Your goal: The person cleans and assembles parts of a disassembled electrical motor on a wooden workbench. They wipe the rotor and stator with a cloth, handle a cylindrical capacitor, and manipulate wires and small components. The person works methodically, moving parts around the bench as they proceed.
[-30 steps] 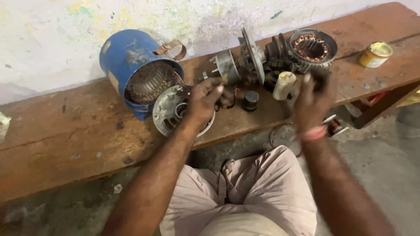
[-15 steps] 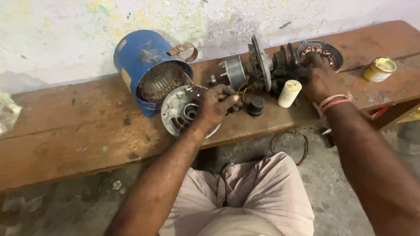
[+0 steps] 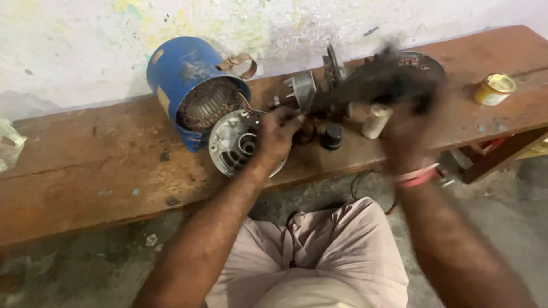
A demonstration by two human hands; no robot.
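Wooden bench [image 3: 85, 171] along a painted wall; motor parts spread mid-bench. Left hand [image 3: 279, 137] rests on the grey end cover [image 3: 231, 142], which lies flat near the bench's near edge, just right of the blue housing [image 3: 191, 85]; fingers curled round small dark parts at the cover's right rim, closed on something, exact item can't be told. Right hand [image 3: 408, 128] blurred, raised over the dark rotor assy [image 3: 388, 74] at far right-centre; grip state can't be told, blur too heavy. White cylinder [image 3: 375, 121] and black cap [image 3: 333, 137] stand between the hands; yellow tin [image 3: 494, 89] well apart at right. Judgement: cover is cast metal, stiff, moderately heavy, likely greasy; best held by the outer rim w/ thumb across a rib, not by the centre hub. Housing heavy, round, may roll; windings inside fragile, wires at its mouth snag-prone; lift by the shell only.
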